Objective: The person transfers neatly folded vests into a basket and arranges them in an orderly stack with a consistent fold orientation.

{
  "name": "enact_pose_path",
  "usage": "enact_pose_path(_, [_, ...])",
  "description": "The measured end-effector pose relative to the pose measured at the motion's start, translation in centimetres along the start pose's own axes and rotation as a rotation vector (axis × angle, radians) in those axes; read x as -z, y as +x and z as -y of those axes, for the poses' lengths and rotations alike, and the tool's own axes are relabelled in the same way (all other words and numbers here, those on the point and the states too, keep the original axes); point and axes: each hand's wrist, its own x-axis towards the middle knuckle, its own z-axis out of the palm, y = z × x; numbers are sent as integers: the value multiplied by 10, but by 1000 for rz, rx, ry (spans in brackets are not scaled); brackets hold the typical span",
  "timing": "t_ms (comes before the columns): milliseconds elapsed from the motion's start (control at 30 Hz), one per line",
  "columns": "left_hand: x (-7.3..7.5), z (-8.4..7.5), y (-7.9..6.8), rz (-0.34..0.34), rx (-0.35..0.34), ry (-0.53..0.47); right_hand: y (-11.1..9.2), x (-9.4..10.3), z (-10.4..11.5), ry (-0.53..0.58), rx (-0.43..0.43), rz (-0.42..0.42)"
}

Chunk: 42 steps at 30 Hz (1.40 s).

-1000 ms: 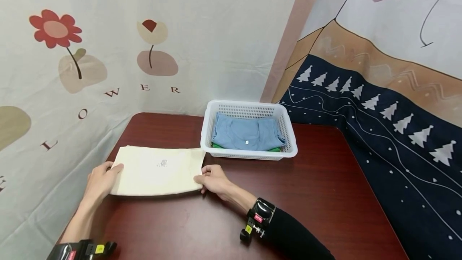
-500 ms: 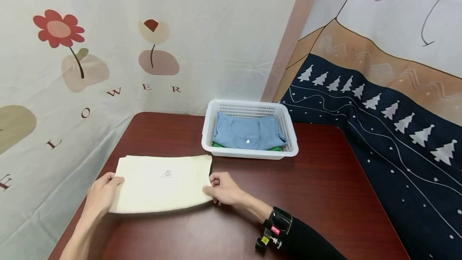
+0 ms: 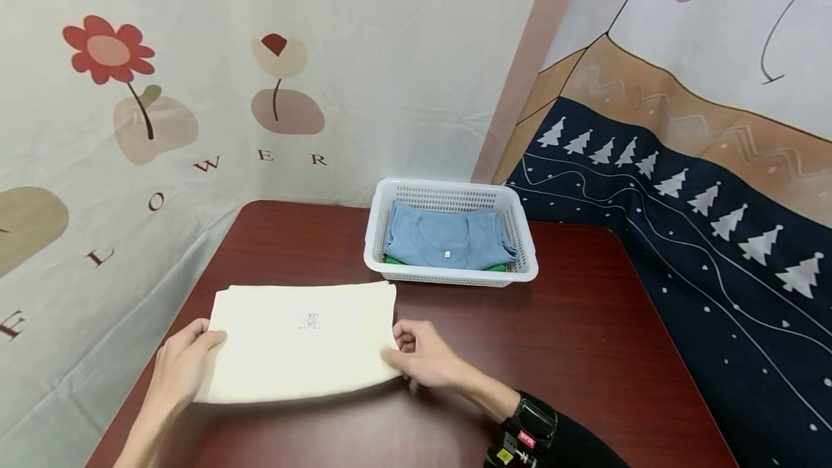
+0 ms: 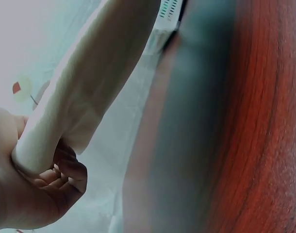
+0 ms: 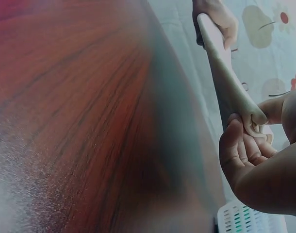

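A folded cream shirt (image 3: pixel 299 345) with a small dark print near its middle is held up over the table between both hands. My left hand (image 3: pixel 184 363) grips its left edge, thumb on top. At the opposite edge, my right hand (image 3: pixel 425 354) pinches it between thumb and curled fingers. In the left wrist view, the cream shirt (image 4: pixel 85 82) is seen edge-on as a thick fold, the left hand (image 4: pixel 36 189) wrapped round its end. The right wrist view shows the layers bunched slightly where the right fingers (image 5: pixel 233 143) hold them.
A white plastic basket (image 3: pixel 448 276) stands at the back of the dark red table (image 3: pixel 585 338). In it lies a folded blue T-shirt (image 3: pixel 442 237) over something green (image 3: pixel 499 267). Printed cloths (image 3: pixel 390 78) hang behind and to the right of the table.
Both hands have brought the cream shirt toward me and slightly right, away from the basket. The shirt looks larger in the head view. Both holds stay the same, and the basket stays put.
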Motion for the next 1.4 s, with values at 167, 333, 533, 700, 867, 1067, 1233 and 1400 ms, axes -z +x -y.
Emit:
enact_pose_path(167, [0, -8, -5, -13, -17, -43, -11, 6, 7, -9, 49, -30])
enact_pose_path(333, [-1, -17, -8, -6, -36, -94, -20, 16, 15, -22, 89, -68])
enact_pose_path(533, [-4, -29, -5, 27, -63, -146, -29, 27, 16, -47, 115, -102])
enact_pose_path(700, [-5, -37, -7, 55, -68, -200, -41, 34, 19, -59, 149, -133])
enact_pose_path(867, [-8, -50, -4, 73, -100, -259, -50, 45, 26, -52, 156, -162])
enact_pose_path(1067, [-19, -69, 3, 92, -142, -305, -59, 63, 30, -89, 138, -212])
enact_pose_path(1233, [-31, -86, 12, 102, -190, -316, -63, 83, 32, -95, 113, -264])
enact_pose_path(1400, [-43, -104, 24, 118, -233, -318, -66, 102, 34, -114, 99, -302])
